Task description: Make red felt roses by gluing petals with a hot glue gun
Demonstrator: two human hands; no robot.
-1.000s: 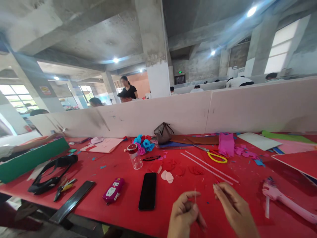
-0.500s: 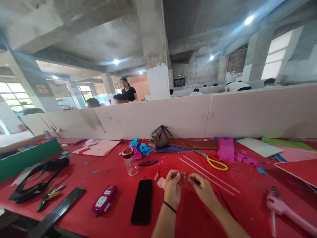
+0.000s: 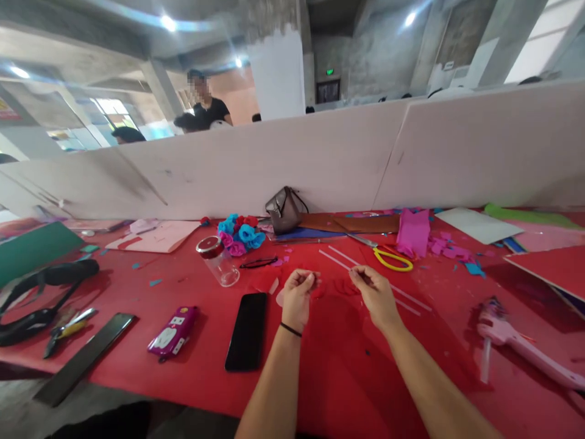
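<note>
Both hands are raised over the middle of the red tabletop [image 3: 196,360], slightly apart: the left hand [image 3: 297,296] has thumb and fingers drawn together, and the right hand [image 3: 375,299] is pinched the same way; I cannot tell whether either grasps anything small. Two clear sticks [image 3: 335,260] slant across behind the right hand, which hides part of them, and red paper pieces [image 3: 340,286] lie on the tabletop between the hands, hard to make out against its colour. A pale pink paper piece [image 3: 280,297] lies just beside the left hand. Left of that, a see-through jar [image 3: 223,268] stands with its red lid [image 3: 209,246] on, the red of the tabletop showing through its wall. Just beyond it are blue, pink and red paper flowers [image 3: 250,236], loose on the tabletop. A grey handbag [image 3: 283,211] sits at the far edge against the white partition [image 3: 256,164]; its contents are hidden. Toward the near edge lie a black phone [image 3: 247,332] and a purple packet [image 3: 173,331], and farther left a dark bar [image 3: 86,358] juts past that edge.
</note>
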